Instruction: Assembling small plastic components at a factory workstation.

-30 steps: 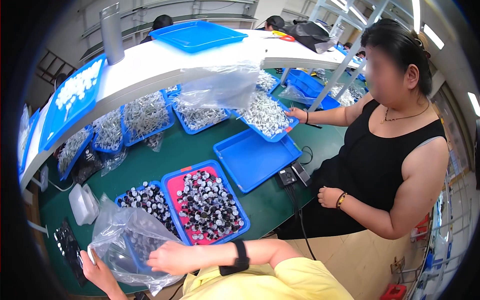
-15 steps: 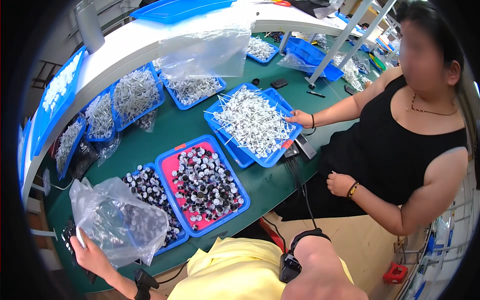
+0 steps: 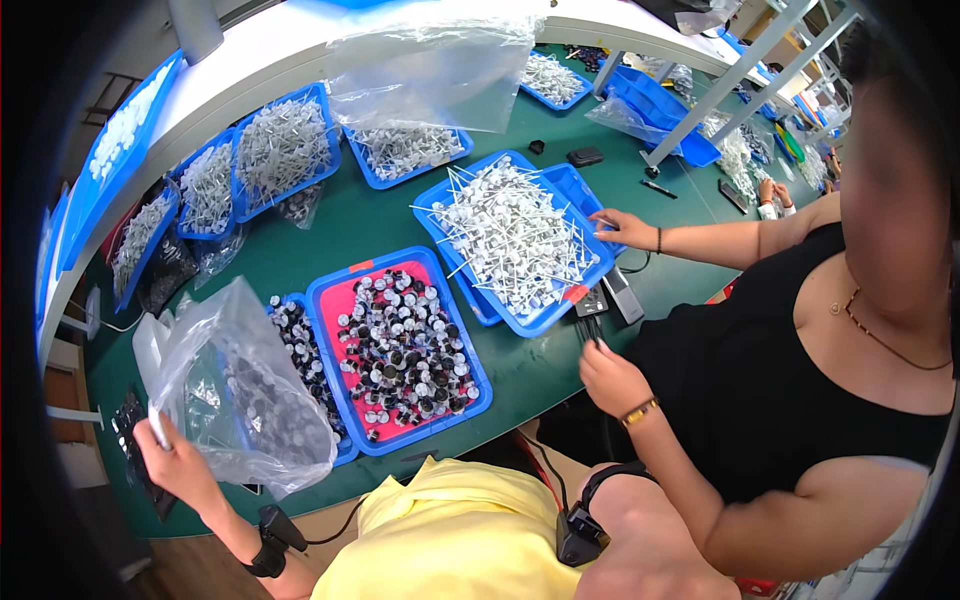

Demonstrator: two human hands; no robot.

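Note:
My left hand (image 3: 180, 465) is closed at the left table edge, with a narrow white piece showing between its fingers. It appears to grip the near edge of a clear plastic bag (image 3: 285, 435). That bag stands puffed up over a blue tray of small black-and-clear round parts (image 3: 300, 335), hiding much of it. Beside it sits a blue tray with a pink lining (image 3: 345, 395), heaped with similar round parts (image 3: 405, 350). My right forearm (image 3: 640, 535), with a black strap, comes in at the lower edge; the right hand itself is hidden.
A co-worker's hand (image 3: 625, 230) touches a blue tray (image 3: 545, 325) piled with white stemmed parts; their other hand (image 3: 615, 380) is near a black box with cables (image 3: 590, 305). More filled trays (image 3: 285, 150) line the back, under a white shelf (image 3: 270, 45).
My left hand has moved slightly up, and the bag has risen and opened wider. The co-worker has leaned closer, their lower hand moving toward the cables. The whole view has shifted a little.

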